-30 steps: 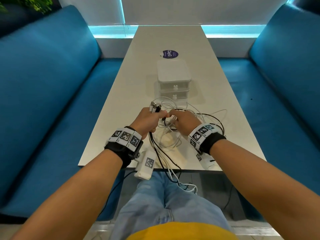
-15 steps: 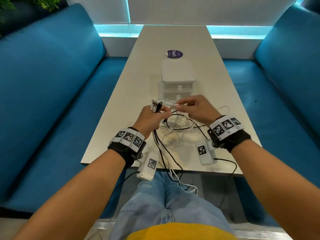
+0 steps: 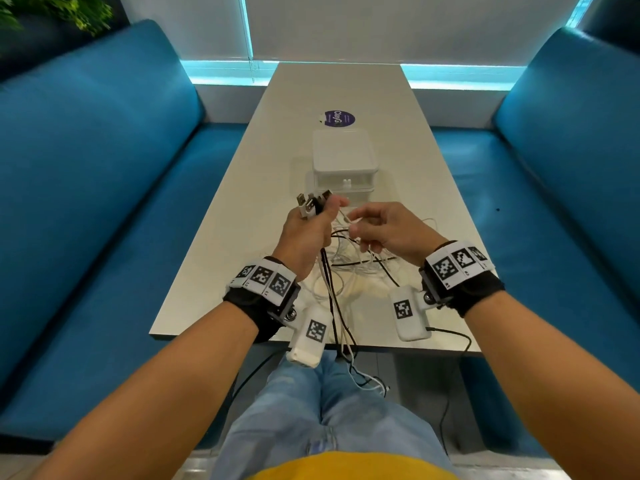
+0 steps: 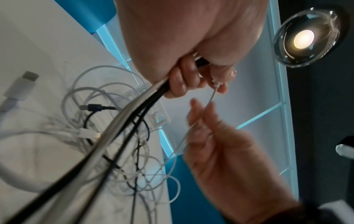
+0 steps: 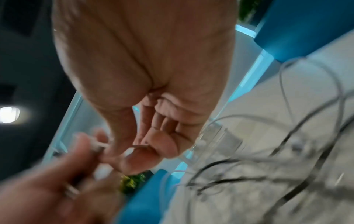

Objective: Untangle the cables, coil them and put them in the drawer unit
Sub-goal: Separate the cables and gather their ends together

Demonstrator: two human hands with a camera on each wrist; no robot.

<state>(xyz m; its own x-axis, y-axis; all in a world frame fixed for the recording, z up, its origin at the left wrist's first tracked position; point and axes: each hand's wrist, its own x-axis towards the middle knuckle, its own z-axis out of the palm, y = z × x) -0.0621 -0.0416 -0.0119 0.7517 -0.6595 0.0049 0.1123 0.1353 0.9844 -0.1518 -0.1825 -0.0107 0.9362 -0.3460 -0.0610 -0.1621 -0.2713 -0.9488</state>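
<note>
Centrally over the tabletop (image 3: 242, 216), both hands are raised just above a loose tangle of white and black cables (image 3: 349, 268). The left hand (image 3: 304, 233) sits at 9 o'clock of the right hand (image 3: 384, 226), and the two are nearly touching. The left grip is clamped on a bundle (image 4: 134, 109) of black and white leads, fingers curled round it. The bundle's plugs (image 3: 311, 204) stick out above the fist toward 11 o'clock. The leads themselves run from the heel of the hand toward 6 o'clock, cross the tabletop's near edge and hang over the lap.

A thin cable (image 3: 346, 220), white, stretches between the hands. In the left wrist view its small connector is held between the left thumb and a fingertip. The right grip is pinched together on the same thin cable a little further along. From there it drops toward 6 o'clock into the tangle.

The tangle lies on the tabletop beneath and between the wrists. It spreads toward 3 o'clock in loose loops.

The drawer unit (image 3: 343, 157), white with two stacked drawers, stands at 12 o'clock of the hands, apart from the cables, its fronts facing the person. A round purple sticker (image 3: 336, 119) lies just beyond it at 12 o'clock. Blue benches (image 3: 104, 168) flank the tabletop at 9 and 3 o'clock.
</note>
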